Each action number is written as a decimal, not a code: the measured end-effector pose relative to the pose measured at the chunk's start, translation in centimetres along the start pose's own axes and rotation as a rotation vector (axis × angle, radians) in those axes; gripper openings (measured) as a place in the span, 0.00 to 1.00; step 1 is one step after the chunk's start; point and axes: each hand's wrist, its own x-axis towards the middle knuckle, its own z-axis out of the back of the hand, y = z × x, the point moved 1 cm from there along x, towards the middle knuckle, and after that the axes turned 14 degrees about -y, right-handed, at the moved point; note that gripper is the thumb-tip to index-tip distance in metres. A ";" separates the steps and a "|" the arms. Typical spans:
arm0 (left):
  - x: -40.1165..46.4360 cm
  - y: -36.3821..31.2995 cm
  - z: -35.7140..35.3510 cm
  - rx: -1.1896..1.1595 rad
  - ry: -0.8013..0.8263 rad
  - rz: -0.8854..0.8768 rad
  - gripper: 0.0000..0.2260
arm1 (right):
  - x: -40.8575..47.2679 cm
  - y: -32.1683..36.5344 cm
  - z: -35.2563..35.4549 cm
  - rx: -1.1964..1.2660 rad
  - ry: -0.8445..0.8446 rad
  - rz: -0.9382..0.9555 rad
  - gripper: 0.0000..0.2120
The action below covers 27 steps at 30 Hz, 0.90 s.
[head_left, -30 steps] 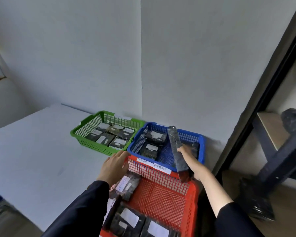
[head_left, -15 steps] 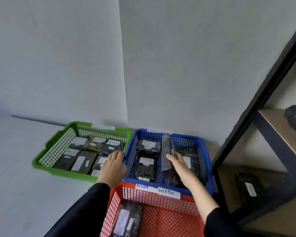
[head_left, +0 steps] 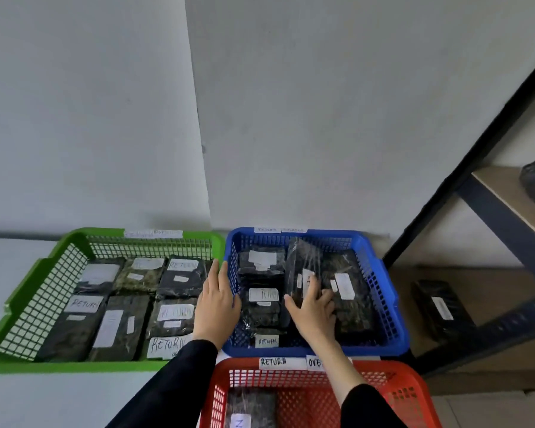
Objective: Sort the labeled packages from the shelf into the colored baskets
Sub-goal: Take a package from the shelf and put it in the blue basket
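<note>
Nearest, red basket. Beyond, left hand flat, fingers straight and together, on blue basket left rim. Right hand inside, fingers curled on tilted dark labeled package. Leftward, green basket full.

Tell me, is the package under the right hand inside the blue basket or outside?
Inside: the package leans between other packages within the blue basket.
</note>
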 end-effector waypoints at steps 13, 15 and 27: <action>-0.4 0.7 -0.7 -0.062 -0.081 -0.001 0.28 | 0.0 -0.6 -0.4 -0.168 -0.082 0.076 0.33; -0.4 0.7 -0.7 -0.065 -0.082 0.003 0.28 | 0.1 -0.5 -0.5 -0.192 -0.054 0.093 0.34; -0.5 0.5 -0.7 -0.008 -0.044 -0.016 0.29 | 0.3 -0.6 -1.0 -0.268 -0.041 0.211 0.32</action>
